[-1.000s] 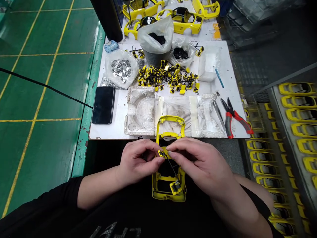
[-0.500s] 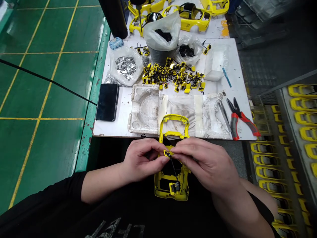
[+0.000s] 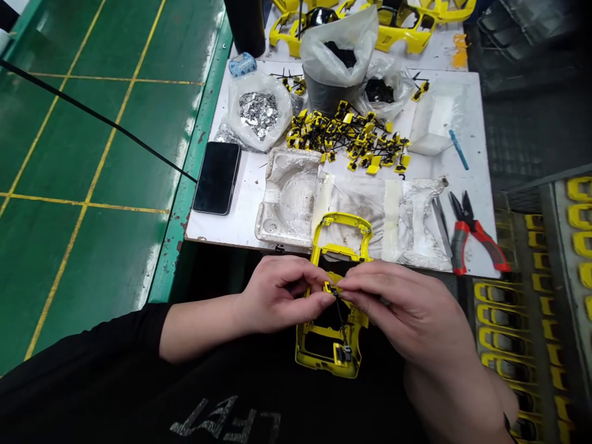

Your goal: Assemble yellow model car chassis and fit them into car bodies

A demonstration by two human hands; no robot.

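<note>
A small yellow and black part [image 3: 341,353] with a thin black stem runs down from my fingertips over a yellow car body shell [image 3: 303,357]. My left hand [image 3: 287,295] pinches the stem's upper yellow end between thumb and forefinger. From the right, my right hand [image 3: 407,308] closes its thumb and fingers at the same upper end; its fingertips nearly meet those of my left hand. Both hands are above the shell, whose far end overlaps the cloth-covered foam block [image 3: 291,203] at the table's front edge.
A phone [image 3: 216,179] lies left, red-handled pliers [image 3: 478,237] right. Behind the foam are a pile of yellow and black parts [image 3: 351,135], a bag of silver pieces [image 3: 259,114], bags of black pieces [image 3: 340,55] and a blue pen [image 3: 459,149]. Shelves of yellow shells [image 3: 504,314] stand right.
The view has shifted, so the table and both hands appear farther right. Both hands keep their pinch at the part's upper end, with little visible change between them.
</note>
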